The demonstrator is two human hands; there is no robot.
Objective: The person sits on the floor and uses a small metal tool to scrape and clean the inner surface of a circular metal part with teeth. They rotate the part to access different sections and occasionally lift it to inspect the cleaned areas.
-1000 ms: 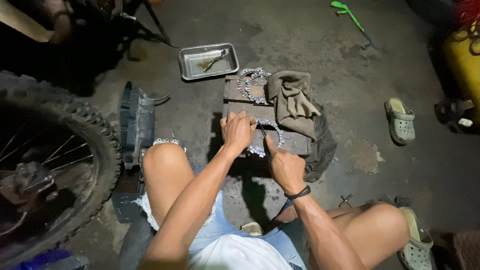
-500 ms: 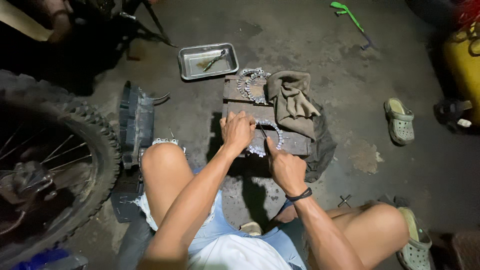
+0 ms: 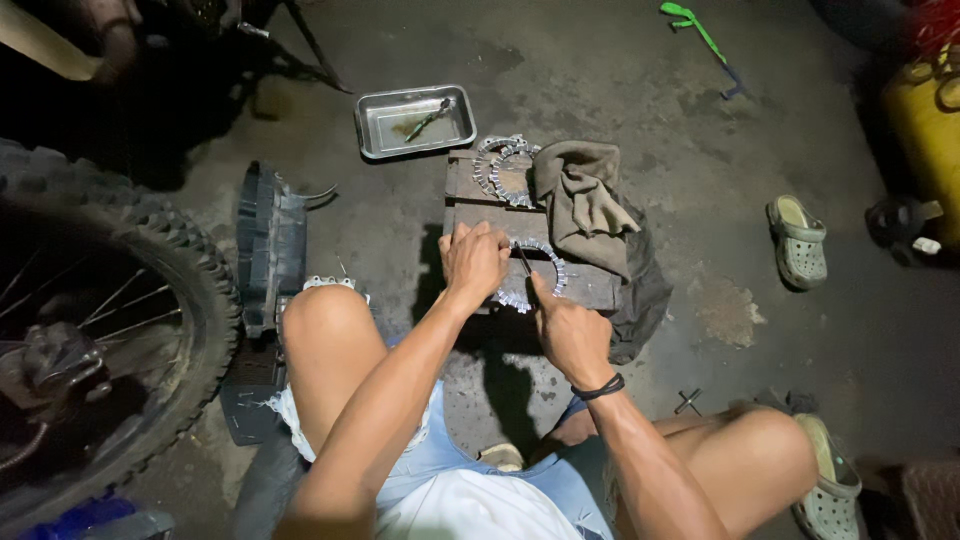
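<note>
- Two hands: left (image 3: 473, 262), right (image 3: 570, 335)
- One toothed ring (image 3: 545, 272) under the hands
- One stack of rings (image 3: 503, 168)
- One wooden block (image 3: 470, 195)
- One rag (image 3: 580, 200)
- One metal tray (image 3: 372, 125)
- One wheel (image 3: 150, 260)
- One loose clog (image 3: 798, 240)

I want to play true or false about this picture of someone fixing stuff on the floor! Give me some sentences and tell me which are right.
1. The left hand presses on a toothed metal ring lying on a wooden block. True.
2. The right hand holds a big hammer. False: it holds a thin dark tool against the ring.
3. A metal tray sits on the floor beyond the block. True.
4. The brown rag lies inside the tray. False: it is draped over the block's right side.
5. A knobby tyre is at the person's left. True.
</note>
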